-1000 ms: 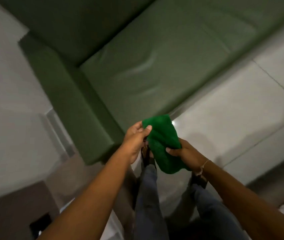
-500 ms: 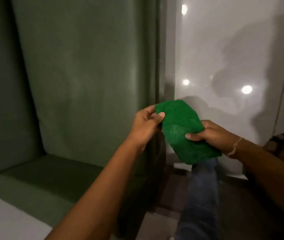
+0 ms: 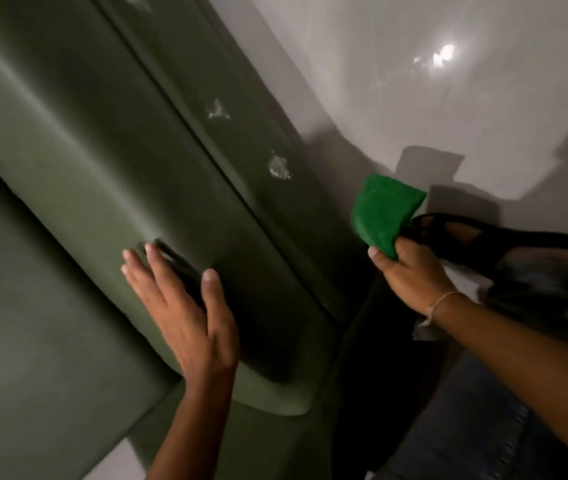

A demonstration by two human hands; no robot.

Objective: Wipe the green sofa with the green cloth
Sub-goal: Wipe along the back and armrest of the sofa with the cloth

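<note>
The green sofa (image 3: pixel 78 174) fills the left and middle of the head view, its seat cushion edge running diagonally. My left hand (image 3: pixel 185 306) lies flat on the cushion with fingers spread, holding nothing. A folded bright green cloth (image 3: pixel 384 211) is pinched in my right hand (image 3: pixel 410 271), held in the air to the right of the sofa, apart from its surface. Two worn pale patches (image 3: pixel 279 166) show on the sofa's front panel.
A glossy white tiled floor (image 3: pixel 414 81) lies to the right of the sofa. My foot in a black sandal (image 3: pixel 483 233) rests on it just behind the cloth. My jeans-clad leg (image 3: pixel 466 427) is at the lower right.
My left hand let go of the cloth and came down flat on the sofa cushion. The cloth stays in my right hand alone. The view has swung closer to the sofa.
</note>
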